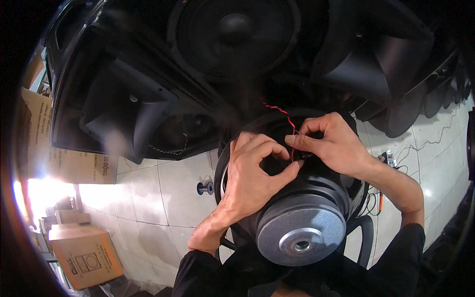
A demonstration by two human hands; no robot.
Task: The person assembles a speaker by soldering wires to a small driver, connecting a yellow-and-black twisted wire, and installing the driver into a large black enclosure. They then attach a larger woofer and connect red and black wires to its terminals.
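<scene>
A loudspeaker driver stands magnet up in front of me, its round grey magnet (309,218) toward my body. From the dark cabinet beyond it comes a twisted red and black wire (280,109). My right hand (332,142) pinches this wire between thumb and index finger, over the driver's black frame. Just to its left, my left hand (255,171) has its thumb and index tip closed about the wire's lower end, beside the frame. The wire's very end and the spot it meets are hidden by my fingers.
Large black speaker cabinets with a cone (235,29) and horns (131,99) stand ahead. A small blue spool (205,188) sits on the tiled floor (143,198) to the left. Cardboard boxes (86,255) lie further left. At right are a power strip (389,158) and loose cables.
</scene>
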